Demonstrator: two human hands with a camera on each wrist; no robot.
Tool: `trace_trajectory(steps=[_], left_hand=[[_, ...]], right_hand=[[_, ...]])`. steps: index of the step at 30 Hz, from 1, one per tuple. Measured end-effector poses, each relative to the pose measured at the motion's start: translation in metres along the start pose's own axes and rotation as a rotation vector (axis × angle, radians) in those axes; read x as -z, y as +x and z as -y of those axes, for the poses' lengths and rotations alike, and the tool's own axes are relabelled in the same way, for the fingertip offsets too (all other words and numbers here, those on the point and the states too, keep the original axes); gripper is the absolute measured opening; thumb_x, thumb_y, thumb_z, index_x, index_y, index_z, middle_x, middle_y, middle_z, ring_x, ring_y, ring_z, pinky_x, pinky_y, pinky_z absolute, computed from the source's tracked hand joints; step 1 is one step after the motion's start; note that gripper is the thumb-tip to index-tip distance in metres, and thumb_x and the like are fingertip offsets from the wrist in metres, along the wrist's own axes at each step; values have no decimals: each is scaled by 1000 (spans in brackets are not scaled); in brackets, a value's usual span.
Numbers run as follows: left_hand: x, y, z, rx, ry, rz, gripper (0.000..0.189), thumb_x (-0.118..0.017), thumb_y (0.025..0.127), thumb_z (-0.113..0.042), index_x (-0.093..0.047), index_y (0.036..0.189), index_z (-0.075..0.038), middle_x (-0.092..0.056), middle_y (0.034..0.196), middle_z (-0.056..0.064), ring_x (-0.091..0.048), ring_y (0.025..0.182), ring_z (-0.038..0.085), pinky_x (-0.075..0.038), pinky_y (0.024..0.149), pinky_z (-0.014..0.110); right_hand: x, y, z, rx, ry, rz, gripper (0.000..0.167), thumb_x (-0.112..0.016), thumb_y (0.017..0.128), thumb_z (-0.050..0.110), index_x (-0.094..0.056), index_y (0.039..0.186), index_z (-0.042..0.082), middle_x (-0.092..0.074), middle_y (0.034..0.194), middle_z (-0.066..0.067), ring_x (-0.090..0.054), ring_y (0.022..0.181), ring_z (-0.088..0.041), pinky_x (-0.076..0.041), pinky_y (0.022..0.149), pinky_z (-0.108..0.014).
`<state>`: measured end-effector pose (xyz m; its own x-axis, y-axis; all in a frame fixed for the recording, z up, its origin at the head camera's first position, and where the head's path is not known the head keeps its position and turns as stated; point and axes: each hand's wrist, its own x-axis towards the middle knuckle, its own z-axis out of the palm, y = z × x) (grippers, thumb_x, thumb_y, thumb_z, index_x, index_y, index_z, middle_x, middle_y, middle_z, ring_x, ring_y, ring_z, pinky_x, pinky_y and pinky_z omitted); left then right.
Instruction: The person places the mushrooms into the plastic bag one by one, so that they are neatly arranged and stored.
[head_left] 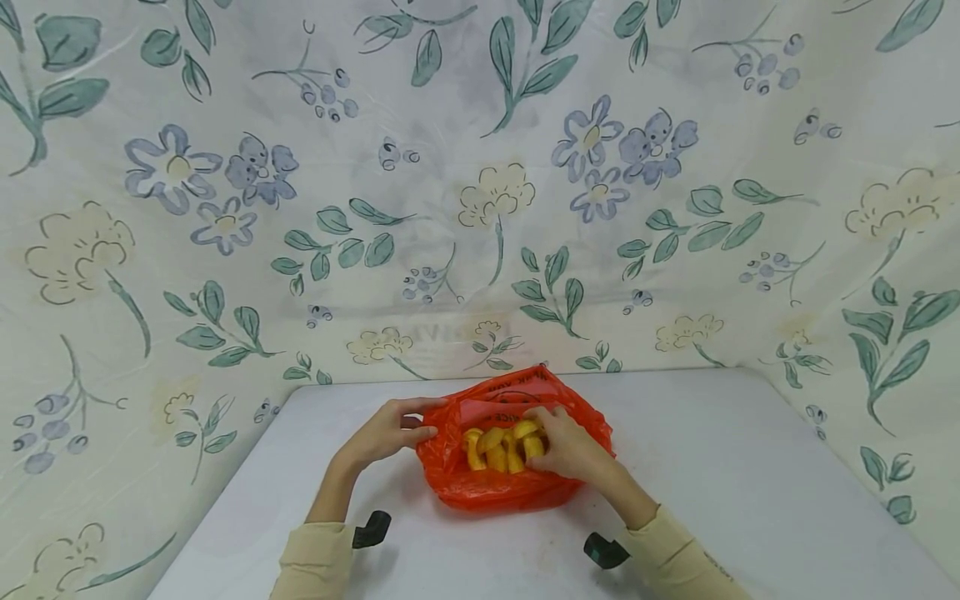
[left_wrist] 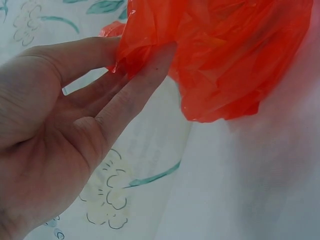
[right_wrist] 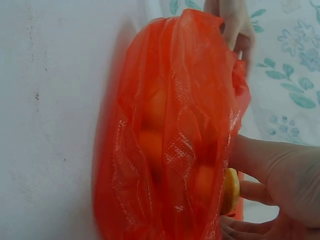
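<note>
A red plastic bag [head_left: 495,492] lies on the white table with its mouth spread, printed with dark lettering inside. Several yellow mushrooms [head_left: 493,450] stand in a row in the opening. At the bag's left edge my left hand [head_left: 386,429] pinches the thin plastic between thumb and fingers, as the left wrist view shows with the bag [left_wrist: 225,60] bunched there. My right hand [head_left: 572,450] reaches into the mouth from the right and grips the rightmost mushroom [head_left: 528,430]. In the right wrist view a yellow cap [right_wrist: 232,192] shows beside the fingers; the bag wall hides part of the hand.
The white table [head_left: 697,467] extends on both sides of the bag. Behind it hangs a floral cloth [head_left: 480,250]. A black device [head_left: 372,530] sits by the left wrist and another [head_left: 604,551] by the right.
</note>
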<state>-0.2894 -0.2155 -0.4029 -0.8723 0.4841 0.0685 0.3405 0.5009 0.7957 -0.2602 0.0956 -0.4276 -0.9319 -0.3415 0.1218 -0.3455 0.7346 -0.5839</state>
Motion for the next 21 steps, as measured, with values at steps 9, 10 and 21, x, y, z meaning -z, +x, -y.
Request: trace_trajectory(steps=[9, 10, 21], left_hand=[[1, -1, -2, 2, -9, 8, 48, -66, 93, -19, -55, 139, -12, -60, 133, 18, -68, 99, 24, -61, 76, 33], [1, -1, -3, 2, -8, 10, 48, -66, 93, -19, -55, 139, -12, -60, 133, 18, -68, 100, 24, -61, 76, 33], [2, 0, -2, -17, -22, 22, 48, -66, 93, -19, -55, 139, -13, -61, 132, 18, -69, 98, 25, -61, 76, 33]], right_hand=[[-2, 1, 0, 11, -27, -7, 60, -82, 78, 15, -52, 130, 18, -53, 114, -9, -53, 102, -23, -58, 85, -42], [-2, 1, 0, 11, -30, -6, 60, -82, 78, 15, -52, 129, 18, -53, 113, -9, -53, 101, -23, -58, 85, -42], [3, -4, -1, 27, -34, -30, 54, -81, 81, 18, -54, 127, 17, -54, 114, -10, -55, 101, -22, -57, 87, -43]])
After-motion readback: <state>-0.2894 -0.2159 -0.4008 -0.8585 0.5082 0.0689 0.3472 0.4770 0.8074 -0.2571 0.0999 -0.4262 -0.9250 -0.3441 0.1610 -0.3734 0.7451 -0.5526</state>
